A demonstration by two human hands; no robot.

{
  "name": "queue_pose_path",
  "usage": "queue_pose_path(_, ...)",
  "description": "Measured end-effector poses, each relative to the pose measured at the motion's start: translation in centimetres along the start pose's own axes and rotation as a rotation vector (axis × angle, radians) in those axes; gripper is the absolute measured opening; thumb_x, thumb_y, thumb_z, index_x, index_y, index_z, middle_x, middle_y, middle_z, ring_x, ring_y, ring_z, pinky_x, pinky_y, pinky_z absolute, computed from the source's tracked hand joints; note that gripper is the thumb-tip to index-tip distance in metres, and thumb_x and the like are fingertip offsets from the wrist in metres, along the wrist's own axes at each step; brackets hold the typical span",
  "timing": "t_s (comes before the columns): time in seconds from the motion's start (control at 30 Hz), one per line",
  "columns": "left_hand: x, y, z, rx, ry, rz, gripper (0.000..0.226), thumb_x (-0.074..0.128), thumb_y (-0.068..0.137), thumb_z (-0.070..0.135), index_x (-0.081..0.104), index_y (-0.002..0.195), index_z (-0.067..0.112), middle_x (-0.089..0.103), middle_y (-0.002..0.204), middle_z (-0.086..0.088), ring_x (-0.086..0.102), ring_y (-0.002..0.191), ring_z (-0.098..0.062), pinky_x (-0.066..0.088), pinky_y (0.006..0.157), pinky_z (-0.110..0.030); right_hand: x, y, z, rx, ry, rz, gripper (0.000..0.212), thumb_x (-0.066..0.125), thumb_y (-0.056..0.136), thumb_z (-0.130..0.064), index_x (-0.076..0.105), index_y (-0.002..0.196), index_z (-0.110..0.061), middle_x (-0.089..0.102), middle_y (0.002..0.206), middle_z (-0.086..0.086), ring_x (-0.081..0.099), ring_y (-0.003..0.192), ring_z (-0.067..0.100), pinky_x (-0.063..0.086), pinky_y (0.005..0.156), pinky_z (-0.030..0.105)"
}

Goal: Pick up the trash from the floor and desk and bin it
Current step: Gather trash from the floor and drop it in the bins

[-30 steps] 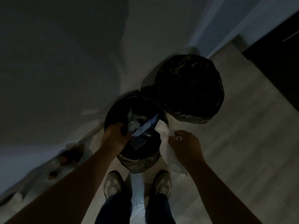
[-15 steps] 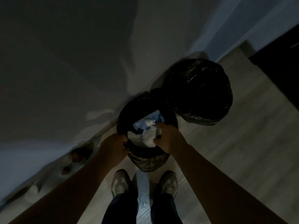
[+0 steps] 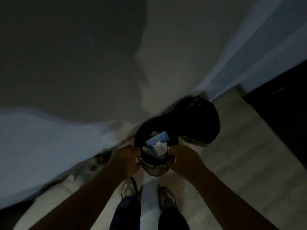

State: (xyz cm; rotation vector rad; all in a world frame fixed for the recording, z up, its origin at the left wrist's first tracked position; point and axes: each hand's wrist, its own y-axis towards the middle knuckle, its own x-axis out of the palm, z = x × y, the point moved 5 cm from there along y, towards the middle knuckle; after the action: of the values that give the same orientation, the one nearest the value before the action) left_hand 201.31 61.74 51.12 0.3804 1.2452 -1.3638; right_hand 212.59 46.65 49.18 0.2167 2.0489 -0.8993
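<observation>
As hands [image 3: 127, 161] [image 3: 184, 161] grip bin [image 3: 156, 169], trash [image 3: 160, 147] inside

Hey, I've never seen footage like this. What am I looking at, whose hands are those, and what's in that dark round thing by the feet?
There is no machine here. A person wears a camera on their head, so this single dim picture looks down at the pale wooden floor. Their left hand and right hand each grip the edge of a small round bin lined with a black plastic bag, just ahead of their grey shoes. Inside it lie a crumpled white paper and a blue packet. A larger black-bagged bin sits beyond it, by the wall.
</observation>
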Motion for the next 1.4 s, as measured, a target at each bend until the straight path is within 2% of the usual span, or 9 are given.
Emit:
queue_pose_path(0.03,-1.9,-1.4,1.0,-0.007,-0.018,0.033,0.041,0.085,0.064,0.021,0.07,0.1,0.009,0.069,0.093,-0.007,0.068,0.083,-0.013,0.047,0.069,-0.015,-1.5,-1.2,-0.8,-0.024,0.005,0.012,0.039,0.054,0.092,-0.036,0.049,0.128,-0.023,0.053,0.125,-0.004,0.048,0.118,0.012,0.032,0.091,0.016)
queue_pose_path(0.1,-5.1,-4.2,2.7,-0.101,-0.085,0.043,0.038,0.067,0.084,0.025,0.061,0.12,0.013,0.062,0.115,-0.005,0.06,0.105,-0.015,0.038,0.085,-0.015,-4.8,-3.5,-2.5,-0.084,0.002,0.032,0.037,0.058,0.09,-0.035,0.053,0.124,-0.022,0.056,0.122,-0.004,0.05,0.115,0.012,0.031,0.085,0.015)
queue_pose_path(0.27,-10.6,-11.9,7.1,-0.162,-0.104,0.123,0.043,0.055,0.092,0.032,0.05,0.132,0.019,0.056,0.123,-0.005,0.054,0.111,-0.017,0.034,0.083,-0.018,-12.8,-9.7,-7.0,-0.267,-0.025,0.059,0.023,0.063,0.085,-0.027,0.062,0.106,-0.019,0.06,0.101,0.0,0.058,0.095,0.018,0.036,0.065,0.018)
queue_pose_path(0.43,-16.1,-21.2,10.4,-0.299,-0.069,0.211,0.037,0.057,0.088,0.035,0.055,0.123,0.024,0.057,0.118,0.0,0.056,0.108,-0.019,0.044,0.088,-0.028,-18.6,-16.0,-13.1,-0.486,-0.085,-0.034,0.016,0.066,0.081,-0.026,0.06,0.094,-0.02,0.054,0.084,-0.007,0.054,0.08,0.012,0.037,0.065,0.023)
queue_pose_path(0.57,-20.4,-29.6,11.0,-0.419,-0.053,0.372,0.041,0.057,0.088,0.037,0.053,0.127,0.026,0.056,0.125,0.004,0.054,0.113,-0.015,0.044,0.094,-0.026,-22.9,-19.8,-20.8,-0.704,-0.175,-0.011,0.023,0.066,0.082,-0.029,0.062,0.104,-0.024,0.06,0.093,-0.008,0.058,0.087,0.011,0.048,0.075,0.026)
queue_pose_path(0.7,-22.8,-39.2,10.5,-0.57,0.004,0.513,0.041,0.055,0.09,0.04,0.051,0.129,0.028,0.055,0.126,0.005,0.054,0.113,-0.014,0.043,0.096,-0.029,-24.6,-24.5,-29.9,-0.916,-0.22,0.018,0.024,0.065,0.083,-0.033,0.062,0.106,-0.027,0.06,0.098,-0.012,0.057,0.089,0.006,0.049,0.079,0.024)
queue_pose_path(1.03,-17.9,-69.7,12.2,-1.069,0.005,0.732,0.034,0.058,0.086,0.04,0.059,0.117,0.027,0.06,0.114,0.007,0.061,0.098,-0.015,0.047,0.083,-0.027,-14.3,-44.4,-50.6,-1.449,-0.4,-0.058,0.026,0.064,0.083,-0.034,0.062,0.109,-0.028,0.061,0.103,-0.011,0.058,0.092,0.007,0.05,0.083,0.026)
queue_pose_path(1.27,-9.0,-91.9,17.3,-1.428,-0.001,0.824,0.038,0.056,0.088,0.045,0.053,0.124,0.032,0.056,0.123,0.014,0.056,0.105,-0.009,0.042,0.087,-0.019,-2.7,-63.7,-60.3,-1.828,-0.503,-0.122,0.026,0.062,0.082,-0.035,0.061,0.104,-0.021,0.061,0.103,-0.003,0.057,0.097,0.015,0.046,0.084,0.033)
queue_pose_path(1.4,-5.1,-100.8,20.0,-1.565,-0.033,0.897,0.037,0.055,0.088,0.046,0.052,0.123,0.034,0.054,0.123,0.017,0.052,0.112,-0.005,0.04,0.091,-0.017,2.2,-72.3,-64.1,-1.963,-0.481,-0.145,0.023,0.062,0.081,-0.037,0.06,0.102,-0.027,0.057,0.098,-0.012,0.056,0.097,0.01,0.046,0.085,0.03)
